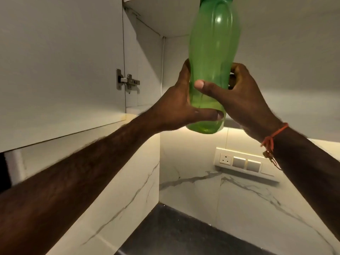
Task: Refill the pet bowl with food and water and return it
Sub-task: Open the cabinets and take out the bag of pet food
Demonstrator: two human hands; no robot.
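A translucent green plastic bottle (214, 43) is held upright high in front of an open wall cabinet; its top runs out of the frame. My left hand (176, 103) wraps the lower body from the left, thumb under the base. My right hand (239, 100) grips the same lower part from the right, thumb across the front. A red thread is tied on my right wrist. No pet bowl is in view.
The white cabinet door (60, 67) stands open at the left, with a metal hinge (127, 80). Below are marble-patterned wall tiles, a socket and switch panel (239, 161) on the right wall, and a dark countertop (174, 234) in the corner.
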